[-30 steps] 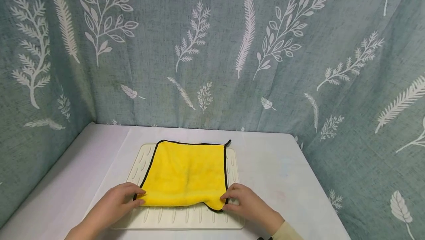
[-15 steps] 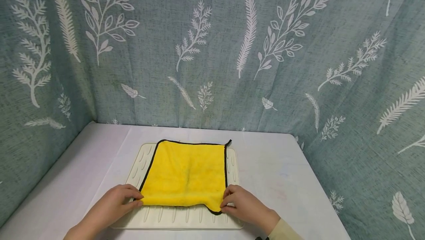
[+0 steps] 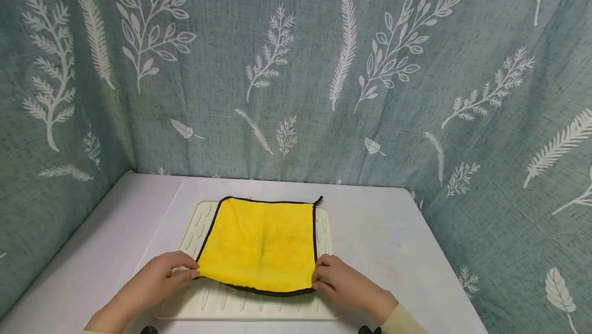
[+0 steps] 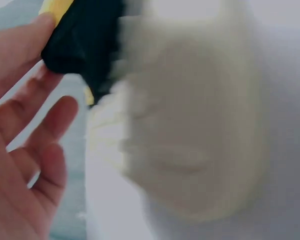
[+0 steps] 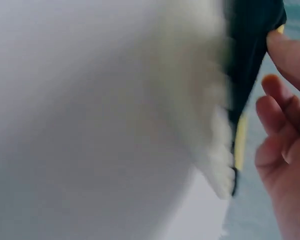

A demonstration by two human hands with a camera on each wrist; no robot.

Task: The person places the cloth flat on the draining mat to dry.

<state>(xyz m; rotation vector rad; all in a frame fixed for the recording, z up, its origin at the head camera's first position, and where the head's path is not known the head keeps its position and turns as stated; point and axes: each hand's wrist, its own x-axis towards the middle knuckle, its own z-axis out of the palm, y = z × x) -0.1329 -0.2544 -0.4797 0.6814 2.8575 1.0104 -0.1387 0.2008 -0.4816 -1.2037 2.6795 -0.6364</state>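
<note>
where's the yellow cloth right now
In the head view the yellow cloth lies in the middle of the table on a white ridged mat, its near corners pinched and lifted by the left hand and right hand.

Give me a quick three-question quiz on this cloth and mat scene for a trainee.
1. True or false: the yellow cloth lies partly on the ribbed mat.
2. Which edge of the cloth is lifted? A. far edge B. near edge C. none
3. Fill in: the left hand and right hand each pinch a near ____ of the cloth.

Key
1. True; the mat rests on the white table.
2. B; a shadow shows under it.
3. corner
</note>
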